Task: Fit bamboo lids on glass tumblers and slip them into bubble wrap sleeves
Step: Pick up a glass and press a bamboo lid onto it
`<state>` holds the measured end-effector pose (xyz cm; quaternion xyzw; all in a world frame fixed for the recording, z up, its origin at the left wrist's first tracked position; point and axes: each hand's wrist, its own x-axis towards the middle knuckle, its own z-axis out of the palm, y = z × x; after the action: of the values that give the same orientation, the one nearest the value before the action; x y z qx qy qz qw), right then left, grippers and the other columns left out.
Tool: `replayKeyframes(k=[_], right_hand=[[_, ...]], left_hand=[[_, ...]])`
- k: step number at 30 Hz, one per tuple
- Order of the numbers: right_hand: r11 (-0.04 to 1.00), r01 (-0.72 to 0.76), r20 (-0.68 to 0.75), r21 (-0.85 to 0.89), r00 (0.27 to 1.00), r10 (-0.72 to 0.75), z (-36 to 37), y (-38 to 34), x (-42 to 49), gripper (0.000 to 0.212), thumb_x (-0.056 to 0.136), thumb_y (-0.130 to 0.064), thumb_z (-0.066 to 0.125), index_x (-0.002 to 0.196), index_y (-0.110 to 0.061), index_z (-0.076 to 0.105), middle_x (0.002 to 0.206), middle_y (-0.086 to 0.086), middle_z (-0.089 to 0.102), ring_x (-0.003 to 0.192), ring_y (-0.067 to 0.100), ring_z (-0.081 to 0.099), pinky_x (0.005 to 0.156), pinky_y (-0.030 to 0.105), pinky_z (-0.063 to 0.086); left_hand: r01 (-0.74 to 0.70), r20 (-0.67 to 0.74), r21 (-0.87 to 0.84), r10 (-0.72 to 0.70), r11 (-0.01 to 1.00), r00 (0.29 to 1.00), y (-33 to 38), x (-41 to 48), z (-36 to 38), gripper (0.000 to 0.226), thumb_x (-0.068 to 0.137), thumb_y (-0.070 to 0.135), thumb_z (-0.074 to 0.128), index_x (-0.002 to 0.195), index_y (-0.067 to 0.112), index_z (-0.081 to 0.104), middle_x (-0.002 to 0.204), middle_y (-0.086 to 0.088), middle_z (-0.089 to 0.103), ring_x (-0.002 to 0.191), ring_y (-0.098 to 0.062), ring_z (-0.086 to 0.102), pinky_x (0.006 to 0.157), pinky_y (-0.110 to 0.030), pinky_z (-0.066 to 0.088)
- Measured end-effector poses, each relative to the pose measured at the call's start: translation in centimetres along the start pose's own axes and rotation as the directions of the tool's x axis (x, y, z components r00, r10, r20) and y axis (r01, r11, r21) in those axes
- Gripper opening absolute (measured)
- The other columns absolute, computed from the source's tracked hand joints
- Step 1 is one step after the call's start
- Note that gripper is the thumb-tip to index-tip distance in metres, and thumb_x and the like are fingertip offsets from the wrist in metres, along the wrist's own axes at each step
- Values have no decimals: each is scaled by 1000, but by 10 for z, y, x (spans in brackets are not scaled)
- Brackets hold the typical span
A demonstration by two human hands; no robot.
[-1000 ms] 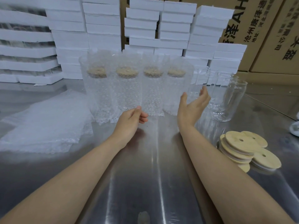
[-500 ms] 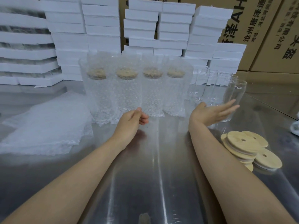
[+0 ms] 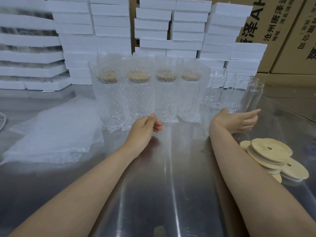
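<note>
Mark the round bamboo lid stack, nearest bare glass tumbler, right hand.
Round bamboo lid stack (image 3: 271, 149), head view, top lid's face.
Nearest bare glass tumbler (image 3: 251, 100), head view, side wall.
Right hand (image 3: 236, 119), head view, its middle.

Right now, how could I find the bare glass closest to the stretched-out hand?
On the steel table, find the row of four bubble-wrapped tumblers. Right of them huddle bare glasses with no lids. Yours is the rightmost glass, just beyond the right hand; no glass stands past it.

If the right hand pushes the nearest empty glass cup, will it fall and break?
It may tip: the tall clear glass tumbler is narrow and empty. On the shiny steel table it would probably slide first. Glass like that likely cracks if it falls.
</note>
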<state>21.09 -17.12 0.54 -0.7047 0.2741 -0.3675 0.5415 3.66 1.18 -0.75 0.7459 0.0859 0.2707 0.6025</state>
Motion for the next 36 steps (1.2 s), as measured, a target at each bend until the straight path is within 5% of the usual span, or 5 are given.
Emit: replayKeyframes(k=[19,26,30,34,36], right_hand=[[829,379,130,410,876,-465,-61,-11,-76,88,66,-28,82,136,-2,36,130,15,43,115,21,48,86,33,44],[634,135,358,762,727,-586,-79,-29,-100,90,69,-40,73,140,-16,22,110,4,43,97,12,55,81,24,52],[659,20,533,752,571,-625,-81,-30,-111,88,68,-48,65,140,-16,27,104,0,46,89,5,56,72,21,51],[708,-43,633,705,487,-601,-78,-28,-112,76,69,-57,57,133,-25,31,102,-1,48,98,24,59,85,49,55],[723,-66,665,688,454,-593,-76,-26,-112,75,68,-62,53,131,-26,33,101,-2,49,100,28,60,79,35,57]], left_hand=[[-69,59,138,61,988,996,5,-9,-1,33,103,24,43,81,17,66,77,6,66,64,9,58,64,-4,41],[-242,163,129,220,962,962,15,-20,0,18,97,36,52,109,25,59,107,7,64,99,-8,61,85,-19,46],[-252,264,93,220,963,939,20,-27,0,46,89,52,51,122,20,51,119,13,58,109,-3,56,90,-18,44],[-223,278,101,188,970,942,21,-29,1,61,81,53,53,131,20,43,124,7,57,116,-3,53,93,-17,41],[-207,274,81,178,975,945,21,-29,1,64,80,51,55,134,19,41,122,5,58,115,-4,53,93,-17,42]])
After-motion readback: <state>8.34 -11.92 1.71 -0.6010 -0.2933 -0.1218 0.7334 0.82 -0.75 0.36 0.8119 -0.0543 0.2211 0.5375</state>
